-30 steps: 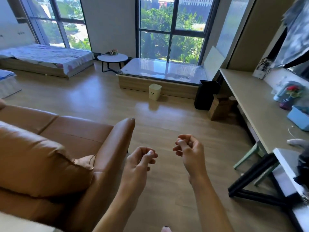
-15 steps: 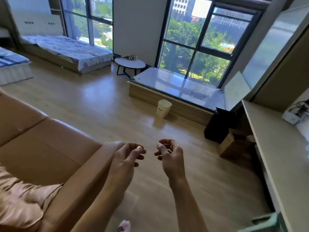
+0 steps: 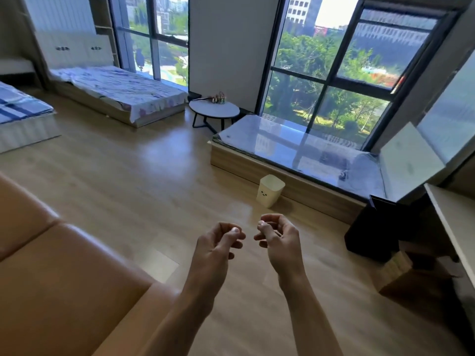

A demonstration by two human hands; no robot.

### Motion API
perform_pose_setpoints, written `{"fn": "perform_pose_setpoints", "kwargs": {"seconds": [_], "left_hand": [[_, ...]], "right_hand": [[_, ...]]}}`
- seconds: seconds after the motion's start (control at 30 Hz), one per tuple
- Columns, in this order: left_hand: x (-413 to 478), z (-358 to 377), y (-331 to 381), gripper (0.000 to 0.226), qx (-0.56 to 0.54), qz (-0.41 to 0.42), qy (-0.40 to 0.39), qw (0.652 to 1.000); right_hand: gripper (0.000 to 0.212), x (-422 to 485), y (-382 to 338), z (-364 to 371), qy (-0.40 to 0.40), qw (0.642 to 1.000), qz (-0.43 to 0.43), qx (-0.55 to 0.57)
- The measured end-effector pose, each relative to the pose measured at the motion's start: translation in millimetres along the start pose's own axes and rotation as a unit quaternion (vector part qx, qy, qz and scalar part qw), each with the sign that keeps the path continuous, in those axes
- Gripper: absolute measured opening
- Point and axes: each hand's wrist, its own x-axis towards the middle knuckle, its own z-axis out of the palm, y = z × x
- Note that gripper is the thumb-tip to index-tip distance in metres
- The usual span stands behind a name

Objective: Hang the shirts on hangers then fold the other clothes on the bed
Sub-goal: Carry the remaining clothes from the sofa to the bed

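Head view | left hand [image 3: 216, 249] at 6 o'clock, fingers loosely curled, holding nothing | right hand [image 3: 280, 240] near it, not touching, likewise loosely curled and empty | floral-sheet bed [image 3: 120, 91] at 11 o'clock, well apart from both hands | striped bed [image 3: 20, 111] at 9 o'clock | brown sofa [image 3: 64, 278] at 7 o'clock

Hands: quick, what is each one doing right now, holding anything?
Left hand: open, fingers loosely curled, holding nothing.
Right hand: open, fingers loosely curled, holding nothing.
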Motion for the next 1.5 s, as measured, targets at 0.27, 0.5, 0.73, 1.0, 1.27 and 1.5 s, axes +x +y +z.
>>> {"fn": "perform_pose_setpoints", "kwargs": {"seconds": [0.27, 0.5, 0.73, 1.0, 1.27, 1.5], "left_hand": [[176, 22, -13, 0.018, 0.007, -0.022, 0.081, 0.996], [334, 33, 8, 0.019, 0.017, -0.019, 0.169, 0.985], [463, 1, 33, 0.021, 0.003, 0.001, 0.271, 0.963], [609, -98, 27, 0.022, -0.022, 0.002, 0.353, 0.935], [757, -231, 60, 0.021, -0.032, 0.012, 0.401, 0.915], [859, -334, 70, 0.021, -0.025, 0.016, 0.451, 0.892]], "right_hand": [[0.004, 198, 19, 55, -0.072, 0.997, -0.013, 0.003], [0.002, 375, 3, 107, -0.143, 0.989, -0.036, 0.006], [0.008, 500, -26, 205, -0.251, 0.967, -0.047, 0.002], [0.007, 616, -34, 368, -0.325, 0.944, -0.059, -0.012], [0.007, 712, -68, 547, -0.392, 0.919, -0.049, -0.009], [0.006, 777, -93, 702, -0.439, 0.897, -0.051, 0.018]]}}
